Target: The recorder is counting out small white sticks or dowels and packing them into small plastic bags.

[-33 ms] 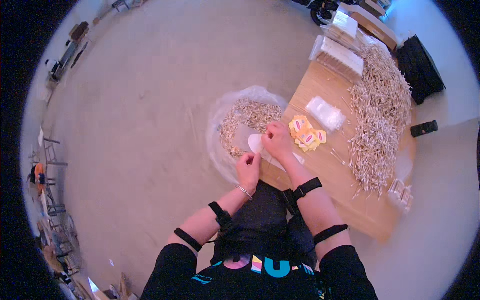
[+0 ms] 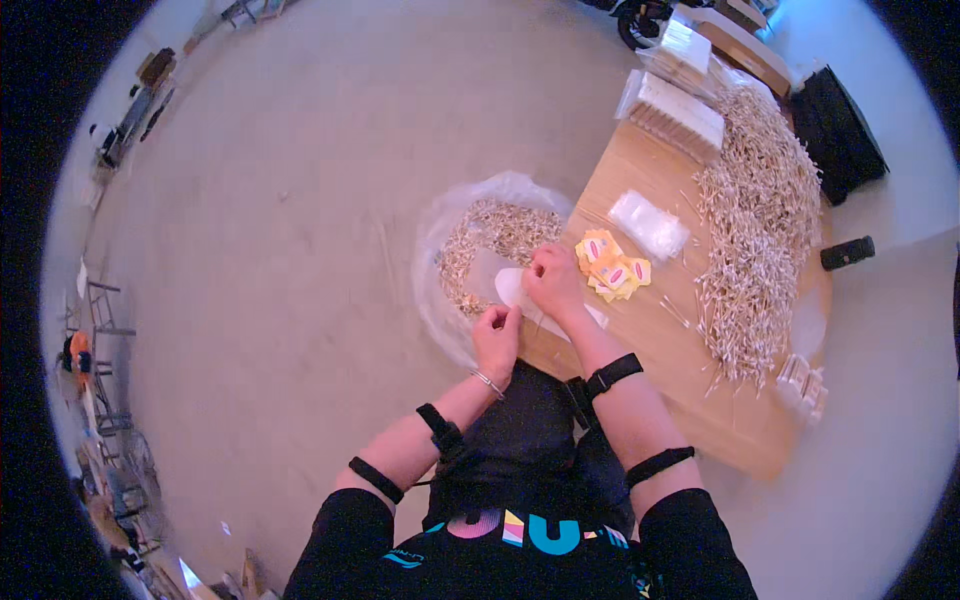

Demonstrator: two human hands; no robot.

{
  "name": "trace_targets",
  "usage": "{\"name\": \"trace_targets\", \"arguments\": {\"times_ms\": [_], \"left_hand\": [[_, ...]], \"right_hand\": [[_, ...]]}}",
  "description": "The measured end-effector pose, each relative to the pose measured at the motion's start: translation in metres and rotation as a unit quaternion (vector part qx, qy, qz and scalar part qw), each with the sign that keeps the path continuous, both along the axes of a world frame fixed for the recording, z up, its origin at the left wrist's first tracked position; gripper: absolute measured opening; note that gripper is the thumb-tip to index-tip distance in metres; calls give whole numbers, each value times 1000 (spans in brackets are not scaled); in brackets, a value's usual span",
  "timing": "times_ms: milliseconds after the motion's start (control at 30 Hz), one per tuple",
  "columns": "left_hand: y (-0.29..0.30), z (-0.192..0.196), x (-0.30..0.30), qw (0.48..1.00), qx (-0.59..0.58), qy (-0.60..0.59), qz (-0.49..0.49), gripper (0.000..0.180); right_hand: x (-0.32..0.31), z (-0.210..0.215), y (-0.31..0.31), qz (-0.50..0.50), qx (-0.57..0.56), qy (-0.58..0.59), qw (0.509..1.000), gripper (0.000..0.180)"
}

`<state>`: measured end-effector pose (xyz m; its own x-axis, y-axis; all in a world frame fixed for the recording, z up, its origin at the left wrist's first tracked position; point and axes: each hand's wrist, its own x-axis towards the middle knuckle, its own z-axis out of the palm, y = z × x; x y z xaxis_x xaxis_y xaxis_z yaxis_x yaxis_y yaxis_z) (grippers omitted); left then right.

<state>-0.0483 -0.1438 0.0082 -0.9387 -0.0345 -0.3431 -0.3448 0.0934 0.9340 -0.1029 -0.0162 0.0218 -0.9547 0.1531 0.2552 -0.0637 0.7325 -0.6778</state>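
My left hand (image 2: 496, 342) and my right hand (image 2: 555, 278) are close together at the left edge of the wooden table, fingers pinched. Between them is a thin translucent plastic bag (image 2: 487, 270) with a rounded white patch (image 2: 509, 287) by my right fingers; whether the patch is part of the bag or a separate piece I cannot tell. Both hands appear to grip the bag's edge. Below and beyond them stands a large clear plastic sack (image 2: 432, 290) holding many cotton swabs (image 2: 512, 222). Yellow-and-white printed cards (image 2: 612, 268) lie in a loose pile right of my right hand.
On the table (image 2: 625, 165) lie a stack of clear bags (image 2: 650, 226), a big heap of loose cotton swabs (image 2: 752, 210) and bundled packs (image 2: 678, 115). A small swab pack (image 2: 802, 385) sits at the right edge. A black cylinder (image 2: 848, 254) and black bin (image 2: 838, 138) are farther right.
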Motion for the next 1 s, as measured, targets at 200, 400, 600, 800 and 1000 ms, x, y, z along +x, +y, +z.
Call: {"name": "trace_targets", "arguments": {"times_ms": [200,400,600,800,1000], "left_hand": [[-4,-16,-11,990,-128,56,9,35],[11,19,-4,868,-287,405,-11,61],[79,36,27,802,-155,412,-404,56],[167,24,26,693,-195,514,-466,52],[194,16,11,704,-149,519,-460,30]], "right_hand": [[13,-2,11,26,34,22,999,17],[83,23,54,-201,108,79,970,38],[191,23,156,-572,176,-11,801,50],[233,-12,178,-477,155,-39,864,43],[213,-6,157,-341,151,8,928,36]]}}
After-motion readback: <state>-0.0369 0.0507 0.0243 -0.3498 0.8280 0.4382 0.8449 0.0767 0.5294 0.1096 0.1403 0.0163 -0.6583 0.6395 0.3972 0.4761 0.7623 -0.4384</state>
